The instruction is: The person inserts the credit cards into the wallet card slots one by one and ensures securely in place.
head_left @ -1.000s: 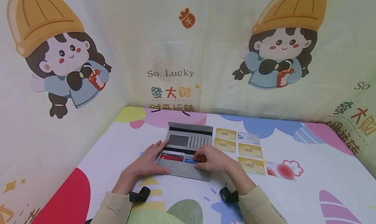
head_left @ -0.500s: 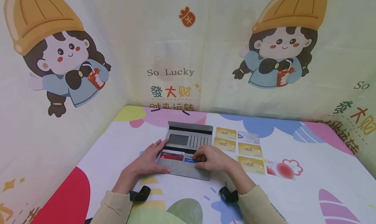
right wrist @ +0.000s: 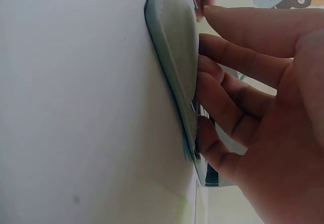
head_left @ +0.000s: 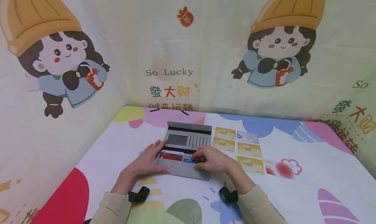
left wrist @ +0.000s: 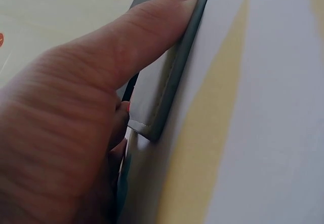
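A grey long wallet [head_left: 188, 173] lies spread on the table, its upper half showing a dark window and several slots. A red and white card [head_left: 171, 156] sits in its lower pocket on the left, and a blue card [head_left: 188, 160] shows beside it, partly covered by my fingers. My left hand [head_left: 146, 161] rests on the wallet's left side, fingers stretched along the edge, thumb [left wrist: 152, 26] straight on the front corner. My right hand [head_left: 213, 158] has curled fingers at the blue card, thumb low over the pocket; in the right wrist view the fingertips [right wrist: 205, 84] meet the pocket's edge.
To the wallet's right lie several gold cards [head_left: 249, 149], a silver card [head_left: 248, 137] and a white card with red circles [head_left: 280, 169]. A patterned cloth [head_left: 117, 158] covers the table. Printed curtains [head_left: 220, 54] stand behind and at the left.
The head view has shifted slightly, so everything sits a little further left. Both hands stay in place on the wallet, with the right fingers still at the blue card.
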Demonstrator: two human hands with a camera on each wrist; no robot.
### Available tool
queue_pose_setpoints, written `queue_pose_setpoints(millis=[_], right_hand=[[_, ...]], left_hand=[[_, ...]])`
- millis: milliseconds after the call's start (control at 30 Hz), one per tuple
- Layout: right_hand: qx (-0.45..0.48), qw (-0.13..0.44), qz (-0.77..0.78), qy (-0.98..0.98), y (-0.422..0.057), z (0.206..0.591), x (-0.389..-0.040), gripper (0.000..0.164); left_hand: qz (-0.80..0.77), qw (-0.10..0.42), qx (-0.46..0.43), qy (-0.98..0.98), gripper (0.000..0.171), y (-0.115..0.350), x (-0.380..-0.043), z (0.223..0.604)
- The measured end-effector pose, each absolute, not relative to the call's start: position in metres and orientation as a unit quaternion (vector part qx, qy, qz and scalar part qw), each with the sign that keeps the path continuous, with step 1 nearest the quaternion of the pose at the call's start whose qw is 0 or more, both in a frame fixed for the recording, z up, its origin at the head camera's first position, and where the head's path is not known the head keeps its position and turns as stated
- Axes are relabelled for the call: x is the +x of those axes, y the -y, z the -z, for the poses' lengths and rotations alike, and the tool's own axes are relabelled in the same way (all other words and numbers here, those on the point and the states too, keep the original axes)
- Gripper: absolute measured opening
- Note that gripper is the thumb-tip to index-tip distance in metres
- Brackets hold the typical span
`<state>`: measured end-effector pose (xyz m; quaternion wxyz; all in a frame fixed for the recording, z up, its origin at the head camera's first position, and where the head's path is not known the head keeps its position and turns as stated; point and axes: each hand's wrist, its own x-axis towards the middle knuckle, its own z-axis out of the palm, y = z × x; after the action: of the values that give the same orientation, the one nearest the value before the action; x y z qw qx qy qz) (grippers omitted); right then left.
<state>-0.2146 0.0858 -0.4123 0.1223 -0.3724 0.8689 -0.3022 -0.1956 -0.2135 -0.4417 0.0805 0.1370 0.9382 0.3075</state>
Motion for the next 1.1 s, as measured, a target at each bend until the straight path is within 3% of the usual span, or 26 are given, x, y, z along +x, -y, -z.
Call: queue_pose_setpoints(millis=[1100], right_hand=[[-0.344, 0.127, 0.347, -0.863, -0.098, 0.41, -0.219, 0.018]], left_hand=[[-0.293, 0.034, 0.229, -0.928, 0.101, 0.217, -0.198, 0.446]])
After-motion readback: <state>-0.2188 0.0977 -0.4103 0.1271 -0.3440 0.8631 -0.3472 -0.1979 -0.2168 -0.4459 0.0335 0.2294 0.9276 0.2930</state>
